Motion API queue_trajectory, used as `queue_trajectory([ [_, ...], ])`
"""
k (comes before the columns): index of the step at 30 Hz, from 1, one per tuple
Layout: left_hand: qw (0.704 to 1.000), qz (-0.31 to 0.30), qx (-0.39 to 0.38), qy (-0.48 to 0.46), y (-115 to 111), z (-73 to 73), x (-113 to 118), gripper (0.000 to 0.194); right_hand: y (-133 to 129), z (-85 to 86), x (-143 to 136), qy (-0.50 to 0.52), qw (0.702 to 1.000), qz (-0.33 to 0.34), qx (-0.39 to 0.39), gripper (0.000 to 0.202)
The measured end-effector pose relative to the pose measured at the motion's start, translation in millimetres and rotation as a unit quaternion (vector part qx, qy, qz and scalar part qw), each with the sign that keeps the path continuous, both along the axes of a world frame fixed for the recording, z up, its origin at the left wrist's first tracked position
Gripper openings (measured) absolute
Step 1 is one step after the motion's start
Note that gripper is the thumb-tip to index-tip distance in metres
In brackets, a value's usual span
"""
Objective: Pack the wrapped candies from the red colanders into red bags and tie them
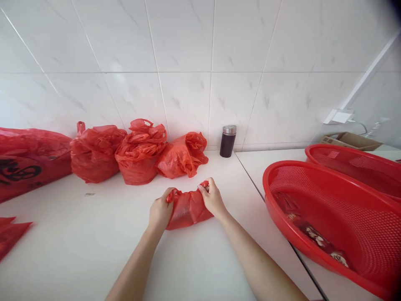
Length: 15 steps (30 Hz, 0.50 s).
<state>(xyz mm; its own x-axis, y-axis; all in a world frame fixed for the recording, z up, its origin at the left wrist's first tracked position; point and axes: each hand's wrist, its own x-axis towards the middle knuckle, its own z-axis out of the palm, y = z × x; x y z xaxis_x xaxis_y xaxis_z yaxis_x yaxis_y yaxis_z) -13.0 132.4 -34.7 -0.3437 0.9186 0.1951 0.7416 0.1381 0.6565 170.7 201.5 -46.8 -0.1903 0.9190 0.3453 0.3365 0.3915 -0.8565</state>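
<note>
A small red plastic bag lies on the white table in front of me, with something inside that I cannot make out. My left hand is closed round the bag's left top corner, where a twist of plastic pokes out by the thumb. At the opposite corner my right hand pinches the other end between thumb and fingers. The bag's top edge is drawn out between both hands. Just behind it sits a filled red plastic bag, its gathered top leaning right.
More filled red bags line the tiled wall, beside a large red bag with black markings. A dark flask stands at the back. On the right, a red basket holds several small packets; another red basket is behind it.
</note>
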Motion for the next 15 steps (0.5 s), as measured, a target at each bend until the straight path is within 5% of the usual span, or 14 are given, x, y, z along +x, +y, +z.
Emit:
queue_trajectory([
  [15, 0.993, -0.016, -0.089, 0.078, 8, -14.4, -8, 0.048, 10, -18.0, 5, -0.125, 0.992, -0.003, 0.002, 0.009],
])
